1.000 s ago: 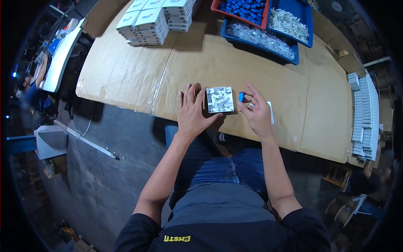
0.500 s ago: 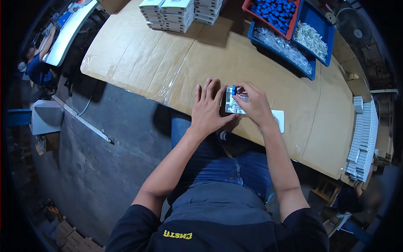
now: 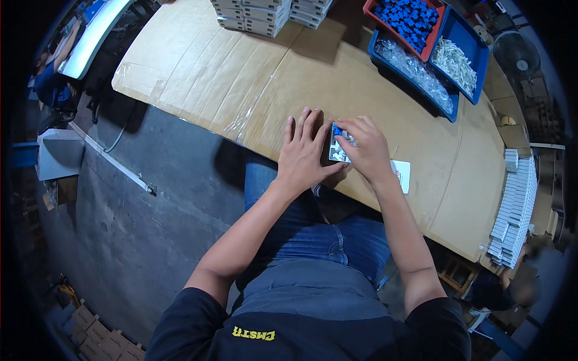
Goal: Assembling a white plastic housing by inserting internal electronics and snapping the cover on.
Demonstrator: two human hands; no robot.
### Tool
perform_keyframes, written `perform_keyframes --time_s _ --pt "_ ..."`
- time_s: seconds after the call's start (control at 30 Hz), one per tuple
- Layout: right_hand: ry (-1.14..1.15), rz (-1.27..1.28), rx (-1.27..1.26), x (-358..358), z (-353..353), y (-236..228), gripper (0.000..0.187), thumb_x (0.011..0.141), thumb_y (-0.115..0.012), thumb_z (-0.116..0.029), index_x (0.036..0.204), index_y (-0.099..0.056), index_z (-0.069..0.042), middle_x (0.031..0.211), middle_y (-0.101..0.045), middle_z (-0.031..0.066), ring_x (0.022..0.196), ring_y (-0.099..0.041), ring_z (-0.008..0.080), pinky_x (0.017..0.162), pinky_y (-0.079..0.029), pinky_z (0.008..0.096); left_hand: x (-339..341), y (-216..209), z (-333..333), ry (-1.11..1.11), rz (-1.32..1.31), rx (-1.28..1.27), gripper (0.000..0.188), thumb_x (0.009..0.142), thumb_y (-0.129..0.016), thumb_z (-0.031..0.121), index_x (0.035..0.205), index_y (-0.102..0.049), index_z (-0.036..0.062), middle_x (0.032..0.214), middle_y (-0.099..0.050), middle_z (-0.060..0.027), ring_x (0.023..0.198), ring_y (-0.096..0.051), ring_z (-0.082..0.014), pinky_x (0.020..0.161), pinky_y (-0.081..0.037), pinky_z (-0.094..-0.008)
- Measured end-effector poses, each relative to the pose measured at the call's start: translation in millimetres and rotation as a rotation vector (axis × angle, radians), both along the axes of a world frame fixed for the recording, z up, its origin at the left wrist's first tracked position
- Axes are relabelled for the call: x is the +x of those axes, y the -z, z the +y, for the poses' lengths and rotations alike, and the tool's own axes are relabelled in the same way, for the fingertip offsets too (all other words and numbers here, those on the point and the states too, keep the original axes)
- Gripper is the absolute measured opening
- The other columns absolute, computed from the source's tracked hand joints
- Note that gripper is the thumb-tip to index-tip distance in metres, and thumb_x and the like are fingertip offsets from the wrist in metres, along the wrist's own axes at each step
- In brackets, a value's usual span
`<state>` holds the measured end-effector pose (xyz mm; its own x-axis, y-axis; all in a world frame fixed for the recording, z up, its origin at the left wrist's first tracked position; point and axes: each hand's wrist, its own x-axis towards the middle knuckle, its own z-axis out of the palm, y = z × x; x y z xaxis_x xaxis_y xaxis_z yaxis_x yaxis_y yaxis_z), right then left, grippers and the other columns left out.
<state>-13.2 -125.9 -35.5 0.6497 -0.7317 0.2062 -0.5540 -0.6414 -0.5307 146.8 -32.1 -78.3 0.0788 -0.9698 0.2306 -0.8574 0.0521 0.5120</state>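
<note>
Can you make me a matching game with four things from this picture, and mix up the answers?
Things:
1. Red tray
2. Left hand
3. Right hand
4. White card

Clues:
A. Palm down with fingers spread, on the left side of the small white box
B. Lying on the brown cardboard, just right of the right wrist
C. Filled with lots of small blue pieces
D. Thumb and fingers at one blue piece in a corner of the small white box

Right pairs: 1-C, 2-A, 3-D, 4-B
</note>
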Motion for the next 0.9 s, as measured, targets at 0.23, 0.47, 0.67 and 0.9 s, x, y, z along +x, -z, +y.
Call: perform_keyframes --time_s 0.23,0.47,0.67,0.9 --pt "-0.008 0.16 -0.171 -7.7 20.8 8.6 0.037 0.091 -0.072 -0.02 0.124 -0.073 -0.004 0.137 -0.066 0.0098 0.131 -0.056 0.0283 0.115 -0.035 0.0585 0.2 -2.4 -0.8 0.028 0.024 -0.004 0.093 0.077 -0.078 0.06 0.151 -0.051 0.0115 0.16 -0.039 -0.0189 0.155 -0.027 -0.0378 0.127 -0.016 -0.0596" --pt "-0.031 0.319 -0.134 -18.3 30.6 1.0 0.052 0.096 -0.066 -0.023 0.145 -0.059 -0.007 0.157 -0.048 0.015 0.151 -0.037 0.0322 0.123 -0.019 0.0689 0.4 -2.8 2.0 0.026 -0.005 0.009 0.091 0.075 -0.082 0.052 0.151 -0.051 0.0129 0.16 -0.038 -0.0173 0.155 -0.028 -0.0376 0.127 -0.016 -0.0582" --pt "0.248 0.158 0.214 -116.7 36.5 -28.9 0.059 0.092 -0.069 -0.012 0.149 -0.056 -0.011 0.163 -0.042 0.015 0.153 -0.035 0.0346 0.126 -0.027 0.0539 -2.8 -5.0 -0.5 0.028 -0.01 -0.016 0.093 0.077 -0.078 0.065 0.148 -0.054 0.0105 0.157 -0.041 -0.018 0.154 -0.029 -0.0377 0.126 -0.016 -0.058" --pt "0.345 0.147 0.372 -169.5 63.2 -47.1 0.073 0.082 -0.076 -0.005 0.152 -0.055 -0.014 0.166 -0.039 0.0105 0.155 -0.032 0.033 0.127 -0.03 0.0416 -6.0 -2.4 -2.0 0.018 -0.086 -0.026 0.094 0.078 -0.076 0.067 0.146 -0.055 0.0066 0.157 -0.041 -0.0187 0.154 -0.03 -0.0369 0.126 -0.016 -0.0581"
